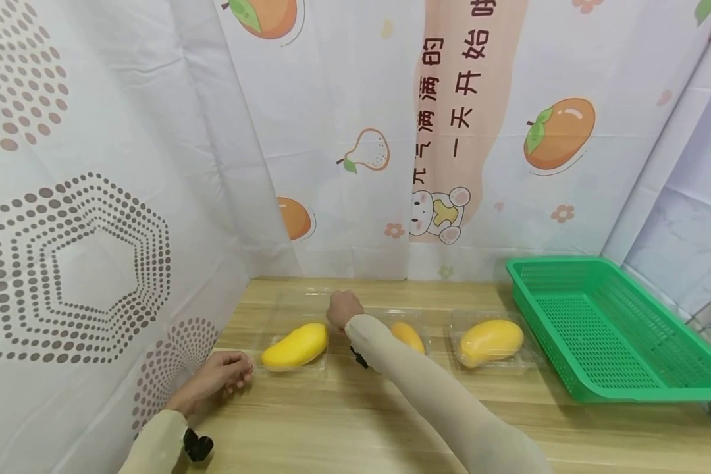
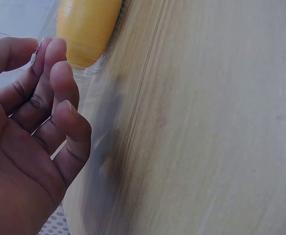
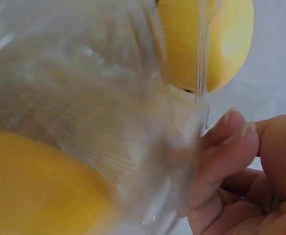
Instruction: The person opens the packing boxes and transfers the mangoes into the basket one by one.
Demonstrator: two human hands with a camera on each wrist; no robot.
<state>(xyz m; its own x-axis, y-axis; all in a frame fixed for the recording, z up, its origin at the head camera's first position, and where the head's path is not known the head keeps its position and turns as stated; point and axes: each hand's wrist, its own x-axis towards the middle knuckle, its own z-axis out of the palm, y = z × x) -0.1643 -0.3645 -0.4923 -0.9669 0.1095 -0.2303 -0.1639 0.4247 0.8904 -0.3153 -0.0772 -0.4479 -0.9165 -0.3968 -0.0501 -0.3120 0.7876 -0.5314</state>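
A yellow mango (image 1: 296, 346) lies in a clear plastic box (image 1: 266, 339) at the left of the table. At that box's near left corner, my left hand (image 1: 228, 370) pinches the clear edge between thumb and fingertips; the mango (image 2: 86, 29) shows just beyond in the left wrist view. My right hand (image 1: 345, 309) is at the box's far right side, thumb and finger (image 3: 231, 142) pinching its thin clear edge. Close to the right wrist is a second boxed mango (image 1: 407, 336), partly hidden by the sleeve and blurred in the right wrist view.
Farther right sits another mango (image 1: 492, 341) in a clear box (image 1: 459, 319). A green slotted basket (image 1: 575, 388) stands at the table's right side. Printed curtains (image 1: 343, 79) hang behind and at the left of the wooden table (image 1: 308, 428).
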